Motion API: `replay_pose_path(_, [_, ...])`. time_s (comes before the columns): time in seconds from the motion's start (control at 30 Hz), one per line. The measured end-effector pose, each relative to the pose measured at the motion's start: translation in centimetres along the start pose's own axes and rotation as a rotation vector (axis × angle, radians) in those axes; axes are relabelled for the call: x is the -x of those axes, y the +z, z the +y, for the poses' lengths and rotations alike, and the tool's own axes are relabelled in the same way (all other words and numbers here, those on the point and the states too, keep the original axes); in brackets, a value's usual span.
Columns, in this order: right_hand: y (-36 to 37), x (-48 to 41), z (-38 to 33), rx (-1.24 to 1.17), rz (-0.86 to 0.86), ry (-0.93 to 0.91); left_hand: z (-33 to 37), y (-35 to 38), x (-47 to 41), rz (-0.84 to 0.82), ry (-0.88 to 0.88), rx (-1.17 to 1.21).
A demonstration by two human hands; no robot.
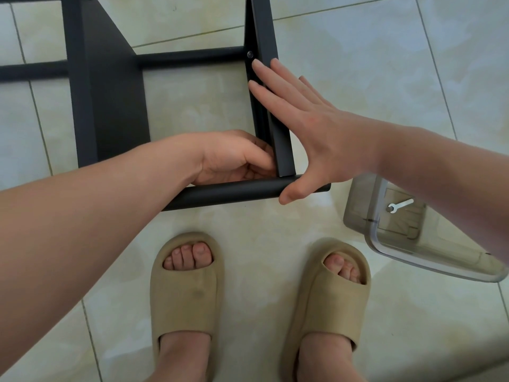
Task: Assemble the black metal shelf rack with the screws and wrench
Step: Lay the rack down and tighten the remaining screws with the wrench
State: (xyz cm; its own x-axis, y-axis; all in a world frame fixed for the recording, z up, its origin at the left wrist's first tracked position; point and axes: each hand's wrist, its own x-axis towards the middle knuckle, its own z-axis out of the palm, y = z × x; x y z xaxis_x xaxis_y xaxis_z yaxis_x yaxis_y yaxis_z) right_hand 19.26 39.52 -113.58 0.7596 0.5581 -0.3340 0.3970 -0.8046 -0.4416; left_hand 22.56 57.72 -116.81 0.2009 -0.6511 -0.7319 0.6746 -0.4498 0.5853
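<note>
One matte black rack (pixel 110 106), round crossbars (pixel 192 55)

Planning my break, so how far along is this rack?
Done: a screw joins the upper crossbar to the post. In hand: the right hand braces the post flat while the left hand works at the corner where the tube meets it. Left: that joint shows no screw, and the wrench lies in the box.

Our left hand (pixel 234 158) curls its fingers against the rack post (pixel 283 155); our right hand (pixel 311 133) presses flat, fingers straight, thumb spread wide.
</note>
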Motion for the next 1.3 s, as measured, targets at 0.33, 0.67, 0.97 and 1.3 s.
replay_pose_path(0.33, [0.1,-0.1,0.0,0.003,-0.003,-0.005,2.0,-0.2,-0.5,0.025,-0.166,-0.140])
replay_pose_path(0.67, [0.0,0.0,0.0,-0.002,-0.004,-0.005,2.0,0.0,-0.2,0.015,-0.076,-0.153])
replay_pose_path(0.97, [0.2,0.0,0.0,-0.011,0.015,-0.005,0.2,0.2,0.3,0.003,-0.020,0.000])
replay_pose_path(1.3, [0.4,-0.1,0.0,-0.035,0.042,0.003,0.1,0.5,0.4,0.068,0.030,-0.048])
